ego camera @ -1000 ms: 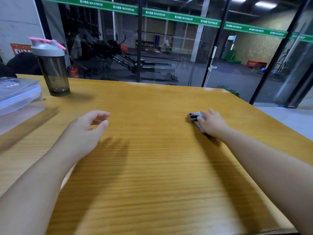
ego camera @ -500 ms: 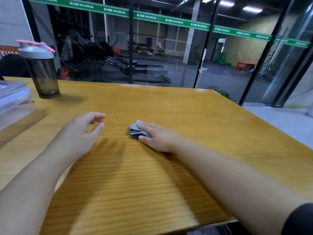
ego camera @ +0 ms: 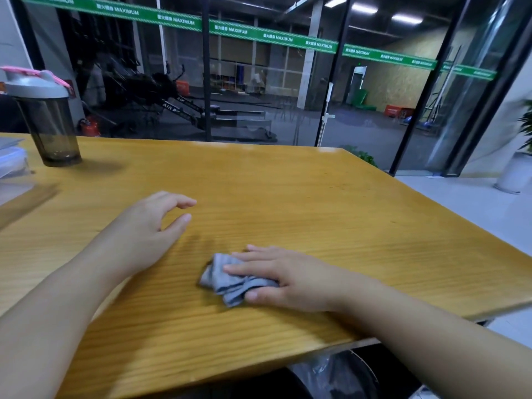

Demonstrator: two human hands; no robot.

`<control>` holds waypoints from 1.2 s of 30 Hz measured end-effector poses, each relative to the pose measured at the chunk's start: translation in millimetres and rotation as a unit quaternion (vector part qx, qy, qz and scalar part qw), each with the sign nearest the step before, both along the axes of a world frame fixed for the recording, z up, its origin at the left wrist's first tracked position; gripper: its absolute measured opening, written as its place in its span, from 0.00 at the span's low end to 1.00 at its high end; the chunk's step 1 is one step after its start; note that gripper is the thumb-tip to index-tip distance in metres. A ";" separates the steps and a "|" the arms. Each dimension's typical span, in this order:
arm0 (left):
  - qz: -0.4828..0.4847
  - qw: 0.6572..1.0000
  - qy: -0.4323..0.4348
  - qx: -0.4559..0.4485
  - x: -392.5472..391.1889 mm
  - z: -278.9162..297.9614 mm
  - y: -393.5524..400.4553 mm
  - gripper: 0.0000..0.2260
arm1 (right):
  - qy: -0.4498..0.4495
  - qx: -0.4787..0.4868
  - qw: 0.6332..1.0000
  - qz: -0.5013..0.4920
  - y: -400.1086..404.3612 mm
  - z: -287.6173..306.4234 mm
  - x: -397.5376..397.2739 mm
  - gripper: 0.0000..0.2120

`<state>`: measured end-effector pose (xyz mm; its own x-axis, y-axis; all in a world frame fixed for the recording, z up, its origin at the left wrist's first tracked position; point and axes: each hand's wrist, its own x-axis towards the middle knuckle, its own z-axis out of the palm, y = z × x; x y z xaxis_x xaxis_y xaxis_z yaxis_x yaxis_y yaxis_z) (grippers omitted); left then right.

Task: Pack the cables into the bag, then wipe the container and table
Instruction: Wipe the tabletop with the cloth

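Closest in, around 6 o'clock, the right hand (ego camera: 283,279) presses a crumpled grey cloth (ego camera: 230,279) flat onto the yellow wood-grain table (ego camera: 316,203), fingers stretched nearly straight over it and thumb tucked at its edge, probably so the whole wad drags while wiping. Left hand (ego camera: 144,234) at 9 o'clock hovers half-curled, holding nothing, likely just bracing. Farther out at 10, the clear plastic container (ego camera: 11,165) sits beside a smoky shaker bottle with pink-grey lid (ego camera: 47,119), parked clear of the wiping.
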<state>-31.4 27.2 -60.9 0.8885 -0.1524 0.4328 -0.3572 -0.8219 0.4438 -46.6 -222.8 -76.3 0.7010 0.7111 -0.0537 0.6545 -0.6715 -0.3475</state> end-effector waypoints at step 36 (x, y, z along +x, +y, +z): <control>0.013 0.998 0.016 -0.065 -0.6 -0.7 7.2 0.10 | -0.017 -0.053 0.974 -0.218 -50.8 0.3 -46.7 0.24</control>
<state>-32.0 34.3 -61.7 0.9050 -0.0733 0.4189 -0.3206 -0.7650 0.5586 -93.4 -273.6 -75.9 0.9378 0.3372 -0.0830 0.3090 -0.9193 -0.2437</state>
